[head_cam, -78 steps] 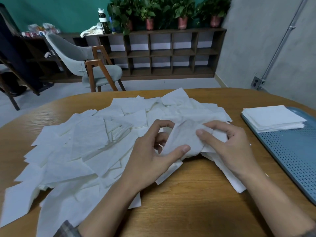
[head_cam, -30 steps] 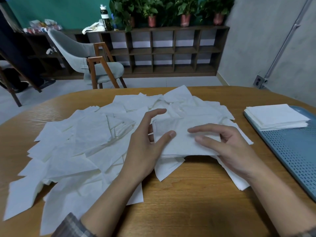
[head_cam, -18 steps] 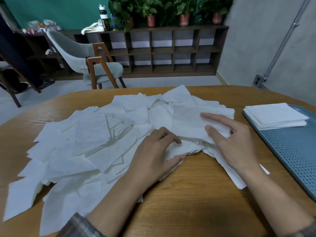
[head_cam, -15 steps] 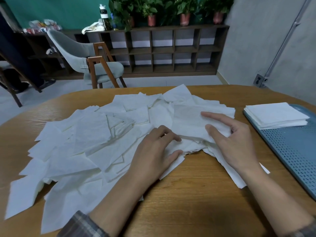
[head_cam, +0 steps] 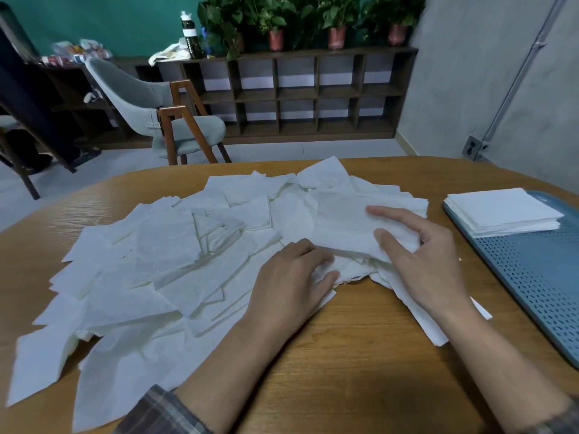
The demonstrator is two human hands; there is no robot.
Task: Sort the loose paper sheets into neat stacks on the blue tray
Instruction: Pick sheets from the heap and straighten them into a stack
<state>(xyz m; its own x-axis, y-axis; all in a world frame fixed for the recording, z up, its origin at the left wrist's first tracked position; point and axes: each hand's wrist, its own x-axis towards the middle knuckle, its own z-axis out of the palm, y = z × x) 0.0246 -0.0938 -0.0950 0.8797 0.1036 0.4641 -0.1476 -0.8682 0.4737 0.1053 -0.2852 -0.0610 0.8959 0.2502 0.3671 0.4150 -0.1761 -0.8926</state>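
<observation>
Head view: left grip (head_cam: 291, 277) spread on paper pile (head_cam: 163, 261), right grip (head_cam: 419, 255) pinches sheet (head_cam: 341, 223) edge

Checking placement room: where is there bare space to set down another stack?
Free: the blue tray nearer than its neat stack, and bare table between the forearms. Crowded: loose sheets cover the left and middle, under the left hand and right hand.

Bare worktop (head_cam: 360, 355) lies open at lower centre and in a narrow strip between sheets (head_cam: 156, 277) and tray (head_cam: 532, 292) at right. The stack (head_cam: 501, 211) fills the tray's upper end; sheets cover the left.
</observation>
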